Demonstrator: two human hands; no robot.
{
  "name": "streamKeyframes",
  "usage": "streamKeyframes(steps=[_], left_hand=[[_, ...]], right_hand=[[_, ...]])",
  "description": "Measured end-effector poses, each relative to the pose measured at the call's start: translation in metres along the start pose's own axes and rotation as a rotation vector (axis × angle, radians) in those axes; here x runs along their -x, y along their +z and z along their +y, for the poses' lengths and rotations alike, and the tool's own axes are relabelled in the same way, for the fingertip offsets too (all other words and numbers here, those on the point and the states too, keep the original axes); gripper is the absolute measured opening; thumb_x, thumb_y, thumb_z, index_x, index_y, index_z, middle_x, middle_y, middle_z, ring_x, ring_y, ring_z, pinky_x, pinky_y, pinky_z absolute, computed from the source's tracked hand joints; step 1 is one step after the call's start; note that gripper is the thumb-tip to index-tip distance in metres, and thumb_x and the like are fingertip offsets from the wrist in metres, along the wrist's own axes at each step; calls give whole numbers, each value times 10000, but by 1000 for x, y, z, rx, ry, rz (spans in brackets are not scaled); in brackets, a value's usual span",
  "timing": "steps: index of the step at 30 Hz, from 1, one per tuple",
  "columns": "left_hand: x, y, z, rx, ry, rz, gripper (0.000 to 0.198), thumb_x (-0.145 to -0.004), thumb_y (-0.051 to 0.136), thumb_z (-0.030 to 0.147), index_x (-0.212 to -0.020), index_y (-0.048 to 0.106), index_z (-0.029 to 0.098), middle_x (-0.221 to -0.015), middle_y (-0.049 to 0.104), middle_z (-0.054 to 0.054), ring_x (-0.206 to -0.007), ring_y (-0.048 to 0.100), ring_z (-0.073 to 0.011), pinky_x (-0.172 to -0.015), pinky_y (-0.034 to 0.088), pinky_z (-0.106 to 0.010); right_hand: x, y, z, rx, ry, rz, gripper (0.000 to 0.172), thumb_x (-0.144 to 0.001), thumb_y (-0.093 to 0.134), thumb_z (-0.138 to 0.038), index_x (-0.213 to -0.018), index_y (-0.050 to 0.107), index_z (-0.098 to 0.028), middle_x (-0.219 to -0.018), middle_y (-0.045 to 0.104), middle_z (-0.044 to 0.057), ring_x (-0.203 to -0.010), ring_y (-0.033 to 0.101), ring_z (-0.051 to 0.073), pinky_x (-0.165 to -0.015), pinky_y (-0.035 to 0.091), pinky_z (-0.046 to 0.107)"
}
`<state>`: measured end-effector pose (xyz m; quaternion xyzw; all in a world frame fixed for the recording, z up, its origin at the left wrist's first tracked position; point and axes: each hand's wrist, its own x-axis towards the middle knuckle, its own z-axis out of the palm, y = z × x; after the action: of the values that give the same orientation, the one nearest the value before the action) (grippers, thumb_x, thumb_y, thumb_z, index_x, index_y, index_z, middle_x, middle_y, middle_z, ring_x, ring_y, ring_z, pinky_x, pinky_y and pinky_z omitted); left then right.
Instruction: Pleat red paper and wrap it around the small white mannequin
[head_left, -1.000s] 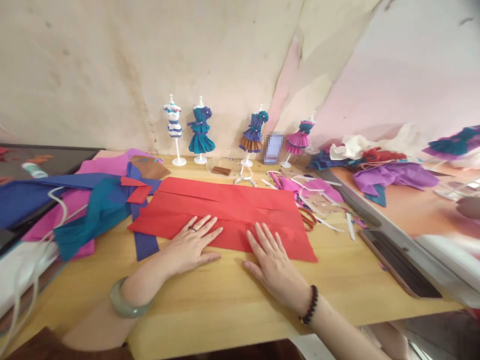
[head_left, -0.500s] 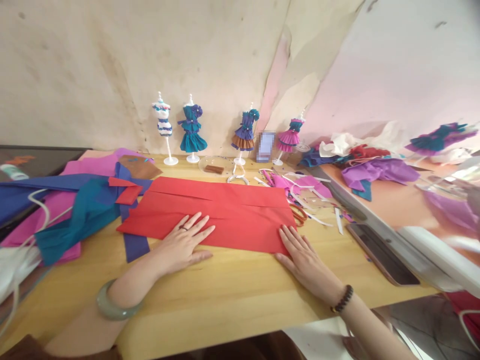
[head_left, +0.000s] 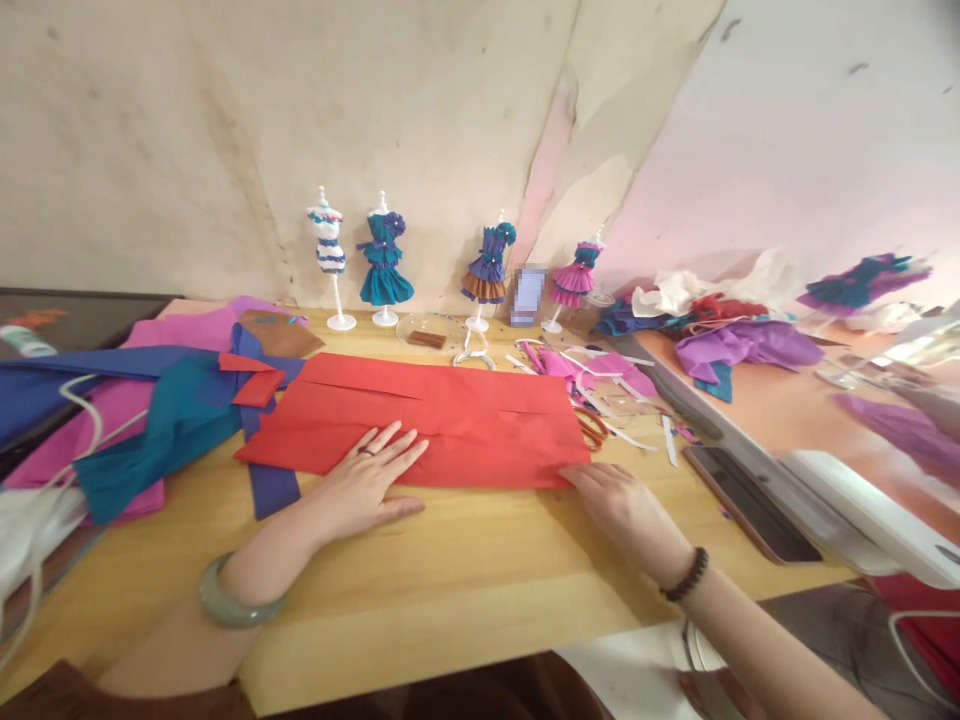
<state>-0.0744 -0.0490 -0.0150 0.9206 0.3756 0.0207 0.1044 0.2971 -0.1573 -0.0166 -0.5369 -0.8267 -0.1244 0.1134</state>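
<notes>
A long piece of red fabric [head_left: 480, 415] lies across the wooden table, with slits or fold lines near its far edge. My left hand [head_left: 375, 470] rests flat on its near left part, fingers spread, a ring on one finger. At the near right corner, the bent fingers of my right hand [head_left: 611, 495] are closed on the fabric's edge. My fingertips there are partly hidden by the hand itself. Just past that corner lie orange-handled scissors [head_left: 591, 428], partly covered by the fabric.
Small dress forms in fabric dresses [head_left: 386, 260] stand along the wall. Teal fabric [head_left: 157, 430] and other coloured pieces heap at the left. Pink scraps [head_left: 611, 368] and white strips lie right of centre. A phone [head_left: 750, 505] lies at the right edge, beside a white device [head_left: 870, 515].
My right hand has gone from lying flat on the fabric to fingers closed at its corner. The near right edge has shifted slightly away from me. My left hand stays in place.
</notes>
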Motion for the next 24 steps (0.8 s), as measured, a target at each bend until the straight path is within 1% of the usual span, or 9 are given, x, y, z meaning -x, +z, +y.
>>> streamKeyframes(steps=[3, 7, 12, 14, 17, 19, 21, 22, 24], left_hand=[[0, 2, -2, -7, 12, 24, 843, -848, 375, 762, -1527, 269, 273, -1582, 282, -43, -1496, 135, -307, -1201, 128, -503], [-1, 3, -5, -14, 9, 41, 795, -877, 374, 723, -1517, 302, 257, -1573, 306, -54, -1499, 119, -303, -1201, 83, -538], [-3, 7, -12, -3, 11, 106, 540, -984, 313, 505, -1462, 415, 274, -1526, 406, -40, -1482, 214, -257, -1202, 130, -516], [-5, 8, -14, 4, 3, 108, 487, -1000, 281, 427, -1430, 463, 285, -1509, 436, -24, -1468, 258, -246, -1200, 151, -510], [-6, 7, -15, 45, -31, 99, 483, -1001, 256, 369, -1428, 464, 277, -1504, 446, -13, -1460, 278, -237, -1196, 182, -502], [-7, 6, -14, 82, -48, 101, 491, -1000, 247, 358, -1440, 446, 270, -1501, 450, -12, -1459, 281, -233, -1192, 204, -496], [-8, 4, -13, 105, -55, 96, 496, -999, 243, 359, -1444, 441, 268, -1506, 445, -14, -1459, 281, -235, -1190, 214, -494], [-8, 4, -13, 108, -59, 91, 497, -997, 245, 358, -1444, 442, 265, -1510, 438, -16, -1460, 277, -238, -1191, 212, -496], [-7, 4, -13, 108, -62, 84, 497, -994, 251, 351, -1446, 439, 264, -1521, 420, -17, -1464, 266, -242, -1192, 203, -503]], right_hand=[[-12, -4, 12, -231, 173, 65, 305, -941, 430, -244, -1009, 719, -173, -936, 766, 96, -827, 716, 226, -748, 569, 352], [-34, -18, 28, -438, 367, 75, 323, -896, 503, -402, -941, 740, -187, -882, 770, 64, -762, 706, 219, -710, 562, 344], [-52, -27, 42, -517, 422, 63, 340, -859, 532, -454, -856, 742, -187, -773, 754, 46, -698, 687, 209, -666, 557, 340], [-50, -24, 42, -490, 410, 91, 324, -870, 538, -445, -883, 737, -190, -801, 756, 53, -720, 693, 215, -687, 565, 355], [-38, -20, 30, -328, 320, 320, 261, -897, 548, -364, -990, 720, -191, -984, 749, 99, -908, 692, 248, -822, 554, 416], [-27, -19, 14, -212, 169, 447, 198, -911, 552, -272, -998, 716, -203, -993, 738, 108, -966, 675, 246, -888, 529, 438], [-17, -19, -5, -170, -70, 378, 202, -914, 549, -176, -1009, 718, -232, -929, 746, 73, -932, 679, 215, -880, 537, 407], [-14, -17, -15, -174, -178, 299, 245, -923, 528, -146, -1066, 708, -228, -968, 748, 74, -954, 676, 205, -876, 544, 387], [-11, -12, -32, -185, -296, 184, 315, -958, 453, -134, -1172, 676, -194, -1107, 730, 98, -1057, 657, 201, -907, 552, 376]])
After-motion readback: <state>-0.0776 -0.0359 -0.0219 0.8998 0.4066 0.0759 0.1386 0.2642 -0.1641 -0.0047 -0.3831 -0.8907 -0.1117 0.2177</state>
